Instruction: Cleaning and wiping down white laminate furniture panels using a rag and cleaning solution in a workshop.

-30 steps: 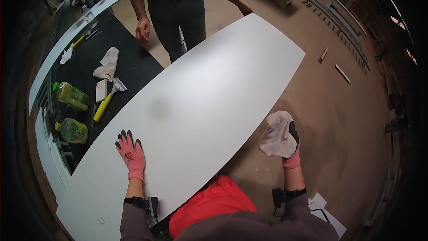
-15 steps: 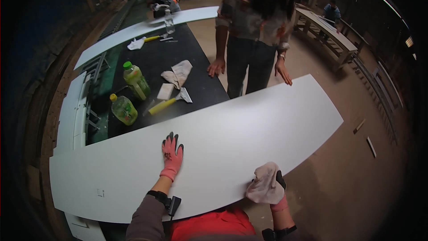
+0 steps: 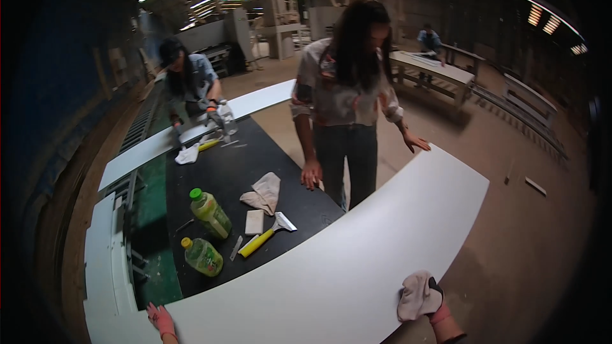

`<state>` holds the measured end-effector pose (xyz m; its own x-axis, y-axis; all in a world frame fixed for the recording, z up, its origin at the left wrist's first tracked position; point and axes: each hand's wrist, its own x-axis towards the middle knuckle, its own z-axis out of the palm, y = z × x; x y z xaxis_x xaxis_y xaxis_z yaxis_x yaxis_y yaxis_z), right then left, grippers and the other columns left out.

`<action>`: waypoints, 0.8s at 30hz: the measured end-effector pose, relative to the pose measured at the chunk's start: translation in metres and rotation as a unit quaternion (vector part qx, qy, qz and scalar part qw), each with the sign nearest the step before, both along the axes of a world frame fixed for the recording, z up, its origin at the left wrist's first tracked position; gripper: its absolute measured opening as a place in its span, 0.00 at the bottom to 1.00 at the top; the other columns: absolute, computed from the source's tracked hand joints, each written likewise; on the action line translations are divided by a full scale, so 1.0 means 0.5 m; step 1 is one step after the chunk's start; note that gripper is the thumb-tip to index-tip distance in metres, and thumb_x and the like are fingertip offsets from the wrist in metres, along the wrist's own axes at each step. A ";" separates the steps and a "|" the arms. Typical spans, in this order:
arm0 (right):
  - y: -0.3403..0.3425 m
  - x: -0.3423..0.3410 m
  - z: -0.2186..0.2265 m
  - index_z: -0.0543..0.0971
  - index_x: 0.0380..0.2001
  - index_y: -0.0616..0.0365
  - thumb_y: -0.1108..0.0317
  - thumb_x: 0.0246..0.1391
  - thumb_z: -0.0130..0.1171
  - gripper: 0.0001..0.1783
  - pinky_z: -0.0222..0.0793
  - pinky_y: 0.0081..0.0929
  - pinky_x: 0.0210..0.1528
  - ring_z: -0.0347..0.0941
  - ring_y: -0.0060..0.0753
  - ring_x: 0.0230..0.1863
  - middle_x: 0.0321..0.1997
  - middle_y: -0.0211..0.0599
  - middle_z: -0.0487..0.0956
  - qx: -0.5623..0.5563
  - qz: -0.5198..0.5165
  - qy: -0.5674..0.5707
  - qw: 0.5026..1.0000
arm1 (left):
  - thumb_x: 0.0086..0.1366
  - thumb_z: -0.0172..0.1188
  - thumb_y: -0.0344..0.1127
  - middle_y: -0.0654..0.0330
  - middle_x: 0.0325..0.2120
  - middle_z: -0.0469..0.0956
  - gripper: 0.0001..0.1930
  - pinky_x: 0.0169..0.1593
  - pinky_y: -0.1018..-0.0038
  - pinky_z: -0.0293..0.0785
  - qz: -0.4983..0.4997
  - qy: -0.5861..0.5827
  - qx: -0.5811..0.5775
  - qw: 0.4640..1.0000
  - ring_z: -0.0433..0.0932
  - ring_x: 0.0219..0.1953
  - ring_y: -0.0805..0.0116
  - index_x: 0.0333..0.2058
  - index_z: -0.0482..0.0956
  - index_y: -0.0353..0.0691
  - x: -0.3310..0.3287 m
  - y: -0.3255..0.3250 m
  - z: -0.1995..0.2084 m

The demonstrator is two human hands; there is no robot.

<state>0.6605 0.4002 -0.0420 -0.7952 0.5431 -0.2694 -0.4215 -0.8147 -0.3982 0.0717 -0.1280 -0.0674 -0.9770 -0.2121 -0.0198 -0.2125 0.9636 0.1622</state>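
A long white panel point(image 3: 382, 236) lies across the front, its right end curving toward the far side in this view. My left hand point(image 3: 161, 320), in a pink glove, rests open at the panel's far edge on the left, with the fingertips at the rim. At the near edge on the right, my right hand point(image 3: 438, 301), in a pink and dark glove, is closed on a pale, stained rag point(image 3: 417, 297). The rag lies against the panel's surface and partly hides the fingers.
A black work surface point(image 3: 255, 153) holds green-capped point(image 3: 211, 214) and yellow-capped point(image 3: 203, 257) bottles, a yellow-handled scraper point(image 3: 268, 234), a white block point(image 3: 254, 222) and another rag point(image 3: 262, 193). A co-worker point(image 3: 344, 108) stands opposite, one hand by the panel. Another person point(image 3: 194, 83) works at a farther panel.
The view has tilted up, showing more of the room. My left hand has shifted left to the panel's far edge. My right hand remains at the near edge with the rag.
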 end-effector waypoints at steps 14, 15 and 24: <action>-0.010 0.023 0.009 0.65 0.56 0.54 0.46 0.62 0.35 0.28 0.56 0.40 0.61 0.64 0.42 0.56 0.55 0.40 0.69 0.001 -0.063 -0.109 0.992 | 0.67 0.36 0.47 0.52 0.27 0.79 0.26 0.53 0.52 0.59 -0.141 0.048 -0.228 0.962 0.75 0.39 0.53 0.23 0.79 0.37 -0.230 -0.101 -0.209; -0.008 0.025 0.012 0.64 0.57 0.54 0.46 0.62 0.35 0.29 0.56 0.40 0.61 0.64 0.42 0.57 0.56 0.40 0.68 0.035 -0.071 -0.115 0.990 | 0.68 0.33 0.43 0.51 0.30 0.78 0.21 0.51 0.50 0.63 -0.158 -0.045 -0.263 0.951 0.77 0.37 0.55 0.40 0.77 0.44 -0.228 -0.075 -0.167; 0.019 -0.007 0.021 0.67 0.54 0.55 0.45 0.61 0.39 0.29 0.62 0.41 0.57 0.66 0.39 0.54 0.52 0.37 0.71 0.303 -0.097 -0.320 0.893 | 0.68 0.29 0.48 0.50 0.36 0.79 0.31 0.59 0.51 0.52 -0.099 -0.022 -0.160 0.982 0.73 0.45 0.51 0.31 0.81 0.34 -0.154 -0.009 -0.092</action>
